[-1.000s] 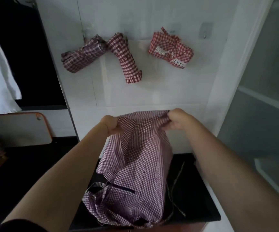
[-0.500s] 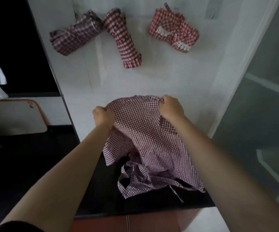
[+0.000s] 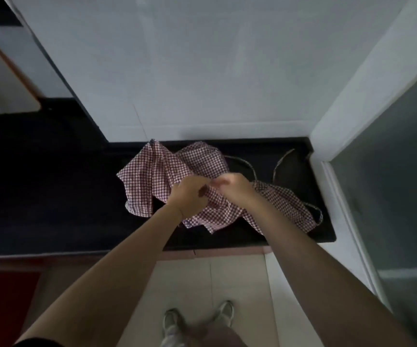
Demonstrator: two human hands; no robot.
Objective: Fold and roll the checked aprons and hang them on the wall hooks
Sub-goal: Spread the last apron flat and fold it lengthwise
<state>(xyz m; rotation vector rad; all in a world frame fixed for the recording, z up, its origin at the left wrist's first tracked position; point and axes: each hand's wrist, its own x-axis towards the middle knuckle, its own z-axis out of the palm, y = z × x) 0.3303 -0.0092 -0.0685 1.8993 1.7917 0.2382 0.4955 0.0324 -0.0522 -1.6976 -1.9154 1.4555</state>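
Note:
A dark red and white checked apron [image 3: 152,176] lies crumpled on the black counter [image 3: 52,196], its thin straps [image 3: 280,161] trailing to the right. My left hand [image 3: 187,196] and my right hand [image 3: 232,189] are close together over the middle of the cloth, each gripping a bunch of it. The rolled aprons and the wall hooks are out of view above.
A white wall [image 3: 202,71] rises behind the counter. A white door frame [image 3: 347,121] and grey panel [image 3: 402,171] stand to the right. A white board with an orange rim [image 3: 7,78] leans at the far left. My shoes [image 3: 197,319] are on pale floor tiles below.
The hands have lowered the apron from in front of the wall onto the counter and come together. My view has tilted down, so the hung aprons have left the frame.

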